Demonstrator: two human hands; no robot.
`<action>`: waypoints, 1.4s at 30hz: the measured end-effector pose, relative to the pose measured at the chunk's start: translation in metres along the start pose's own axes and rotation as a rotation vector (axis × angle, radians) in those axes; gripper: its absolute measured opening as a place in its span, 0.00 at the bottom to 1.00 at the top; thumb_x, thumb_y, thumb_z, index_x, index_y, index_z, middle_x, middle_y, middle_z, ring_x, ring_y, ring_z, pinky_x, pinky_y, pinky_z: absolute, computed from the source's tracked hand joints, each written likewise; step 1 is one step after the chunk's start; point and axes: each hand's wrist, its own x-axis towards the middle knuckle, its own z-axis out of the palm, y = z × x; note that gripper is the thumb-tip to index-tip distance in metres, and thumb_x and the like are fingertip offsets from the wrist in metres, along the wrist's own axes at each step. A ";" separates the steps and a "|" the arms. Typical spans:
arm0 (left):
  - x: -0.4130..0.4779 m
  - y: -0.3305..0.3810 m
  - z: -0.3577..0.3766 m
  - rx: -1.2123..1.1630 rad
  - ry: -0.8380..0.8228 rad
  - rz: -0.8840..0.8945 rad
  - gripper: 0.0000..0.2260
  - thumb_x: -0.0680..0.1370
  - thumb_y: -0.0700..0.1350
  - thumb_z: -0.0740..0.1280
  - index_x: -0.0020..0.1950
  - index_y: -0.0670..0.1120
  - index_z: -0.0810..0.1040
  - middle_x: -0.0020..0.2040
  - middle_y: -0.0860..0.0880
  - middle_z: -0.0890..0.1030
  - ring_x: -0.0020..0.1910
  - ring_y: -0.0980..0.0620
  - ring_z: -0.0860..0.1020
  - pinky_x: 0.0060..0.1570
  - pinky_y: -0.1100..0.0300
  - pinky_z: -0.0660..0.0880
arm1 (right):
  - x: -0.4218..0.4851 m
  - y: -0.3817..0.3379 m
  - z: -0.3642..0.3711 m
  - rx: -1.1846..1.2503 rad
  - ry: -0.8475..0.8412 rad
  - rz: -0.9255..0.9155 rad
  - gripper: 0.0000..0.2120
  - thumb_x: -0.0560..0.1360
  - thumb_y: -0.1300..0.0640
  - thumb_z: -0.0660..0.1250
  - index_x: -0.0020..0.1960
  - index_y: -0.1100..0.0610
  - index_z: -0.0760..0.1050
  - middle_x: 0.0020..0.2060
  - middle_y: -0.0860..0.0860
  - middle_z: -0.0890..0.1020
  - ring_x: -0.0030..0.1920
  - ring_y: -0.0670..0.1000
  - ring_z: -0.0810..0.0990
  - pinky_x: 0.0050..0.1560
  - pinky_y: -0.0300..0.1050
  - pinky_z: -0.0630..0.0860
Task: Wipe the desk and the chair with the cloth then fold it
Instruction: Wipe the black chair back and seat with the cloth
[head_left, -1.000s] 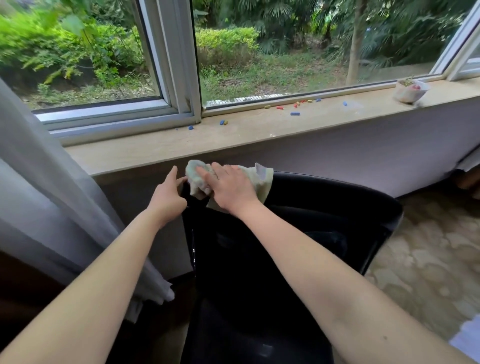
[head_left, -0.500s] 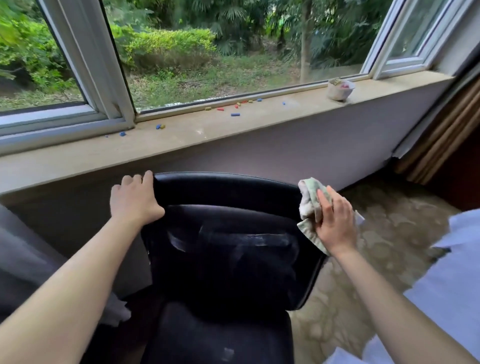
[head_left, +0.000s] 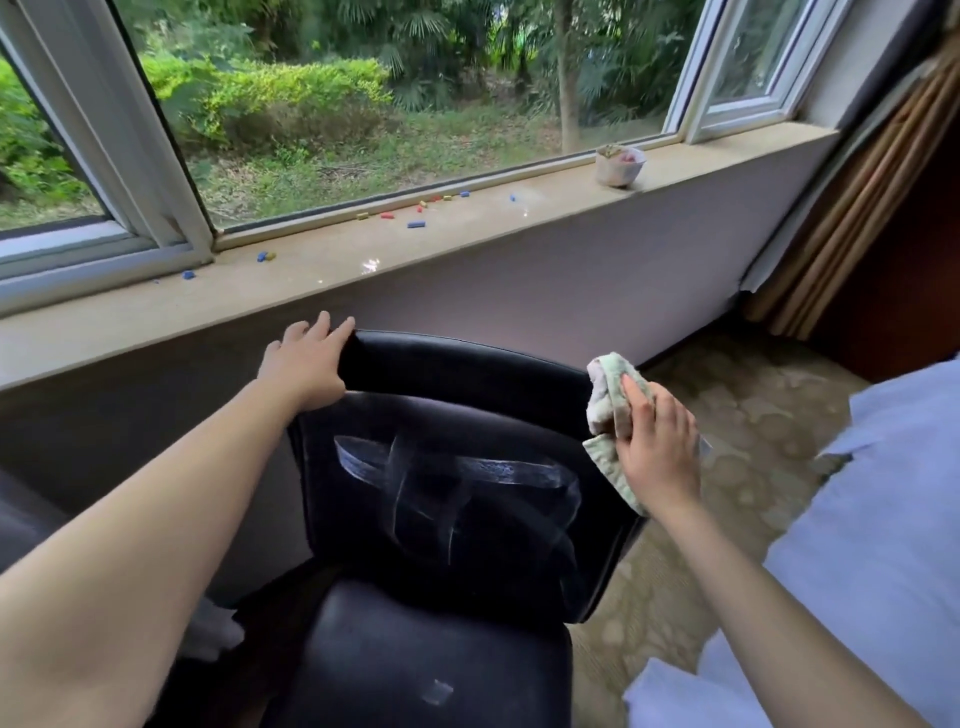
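Observation:
A black leather chair (head_left: 452, 509) stands below the window sill, its backrest facing me with wet wipe streaks across it. My left hand (head_left: 306, 364) rests on the backrest's top left corner, fingers laid over the edge. My right hand (head_left: 654, 447) presses a crumpled pale green cloth (head_left: 608, 400) against the backrest's right edge; part of the cloth hangs below the palm. The desk is out of view.
A stone window sill (head_left: 467, 244) runs behind the chair, with several small coloured pieces scattered on it and a small pot (head_left: 619, 165) at its right. A brown curtain (head_left: 852, 218) hangs at the right. Patterned carpet (head_left: 737, 415) lies to the right of the chair.
My right hand swept the cloth from the backrest's top left across to its right edge. My left hand shifted onto the top left corner. The view turned to the right.

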 end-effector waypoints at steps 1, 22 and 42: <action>0.001 0.010 -0.004 -0.004 0.012 0.052 0.36 0.75 0.41 0.62 0.78 0.54 0.47 0.78 0.48 0.47 0.76 0.43 0.50 0.70 0.45 0.60 | 0.000 -0.002 -0.003 0.004 -0.015 0.016 0.22 0.75 0.50 0.53 0.67 0.56 0.63 0.56 0.64 0.77 0.53 0.66 0.78 0.54 0.59 0.75; -0.007 0.091 0.018 -0.134 0.034 0.247 0.41 0.73 0.31 0.59 0.77 0.60 0.45 0.78 0.50 0.42 0.76 0.44 0.41 0.70 0.36 0.48 | -0.015 -0.004 -0.030 -0.097 -0.031 0.214 0.27 0.66 0.60 0.72 0.64 0.60 0.69 0.44 0.63 0.75 0.40 0.63 0.75 0.41 0.56 0.74; -0.022 0.092 0.024 0.014 0.063 0.270 0.37 0.76 0.38 0.60 0.77 0.53 0.43 0.78 0.46 0.44 0.77 0.47 0.48 0.72 0.45 0.55 | 0.024 -0.050 -0.026 -0.146 -0.240 0.026 0.23 0.72 0.58 0.67 0.65 0.64 0.71 0.45 0.65 0.78 0.39 0.64 0.77 0.42 0.55 0.75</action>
